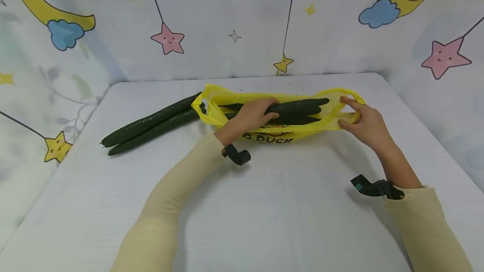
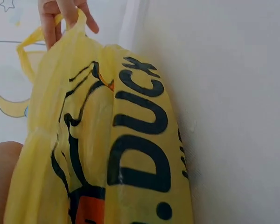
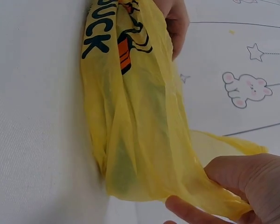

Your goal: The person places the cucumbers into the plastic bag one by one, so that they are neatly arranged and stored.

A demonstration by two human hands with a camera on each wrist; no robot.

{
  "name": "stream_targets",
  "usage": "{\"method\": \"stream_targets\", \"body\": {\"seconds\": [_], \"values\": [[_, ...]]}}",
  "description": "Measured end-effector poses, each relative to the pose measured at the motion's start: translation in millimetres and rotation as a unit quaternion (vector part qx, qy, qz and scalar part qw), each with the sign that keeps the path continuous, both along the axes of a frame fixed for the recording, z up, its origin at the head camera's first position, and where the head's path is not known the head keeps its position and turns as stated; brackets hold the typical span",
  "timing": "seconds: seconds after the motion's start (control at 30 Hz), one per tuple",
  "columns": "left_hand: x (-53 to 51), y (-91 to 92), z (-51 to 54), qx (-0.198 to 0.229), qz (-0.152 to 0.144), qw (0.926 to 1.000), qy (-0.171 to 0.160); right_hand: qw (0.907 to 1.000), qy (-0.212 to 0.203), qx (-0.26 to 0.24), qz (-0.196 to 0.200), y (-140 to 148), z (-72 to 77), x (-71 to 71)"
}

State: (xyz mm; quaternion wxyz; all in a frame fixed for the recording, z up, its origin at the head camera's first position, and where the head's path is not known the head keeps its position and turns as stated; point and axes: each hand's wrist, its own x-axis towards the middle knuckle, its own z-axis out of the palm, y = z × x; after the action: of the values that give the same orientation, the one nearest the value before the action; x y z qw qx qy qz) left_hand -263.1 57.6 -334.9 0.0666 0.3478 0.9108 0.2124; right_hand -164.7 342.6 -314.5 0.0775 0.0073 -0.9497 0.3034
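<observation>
A yellow plastic bag (image 1: 302, 131) printed "G.DUCK" lies sideways on the table, its opening facing up. Several dark green cucumbers (image 1: 298, 107) lie lengthwise inside it. My left hand (image 1: 254, 114) reaches over the bag's near edge and grips a cucumber; the right wrist view shows part of this hand (image 3: 178, 28) behind the bag. At the bag's right end, my right hand (image 1: 366, 124) holds the handle part between thumb and fingers, and the plastic passes under the thumb (image 3: 231, 170) in the right wrist view. The bag hides the cucumbers' undersides.
Two more cucumbers (image 1: 151, 128) lie side by side to the left, their far ends against the bag's left handle. A white cloth covers the table (image 1: 287, 205). Behind it hangs a patterned cloth (image 1: 211, 16) with stars and moons.
</observation>
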Motion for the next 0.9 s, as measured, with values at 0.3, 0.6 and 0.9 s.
{"method": "stream_targets", "body": {"seconds": [0.3, 0.6, 0.9], "values": [[4.2, -0.7, -2.4, -0.077, -0.035, 0.9933, 0.078, 0.9999, 0.009, 0.007, -0.003, -0.1, 3.7, -0.1], [9.9, 2.0, -6.4, -0.127, -0.040, 0.9840, 0.119, 0.9999, 0.015, -0.001, -0.006, -1.0, 4.8, 1.5], [13.5, -2.8, -8.2, -0.121, -0.034, 0.9871, 0.100, 0.9999, 0.010, 0.006, -0.008, 0.1, 3.4, 2.0]]}}
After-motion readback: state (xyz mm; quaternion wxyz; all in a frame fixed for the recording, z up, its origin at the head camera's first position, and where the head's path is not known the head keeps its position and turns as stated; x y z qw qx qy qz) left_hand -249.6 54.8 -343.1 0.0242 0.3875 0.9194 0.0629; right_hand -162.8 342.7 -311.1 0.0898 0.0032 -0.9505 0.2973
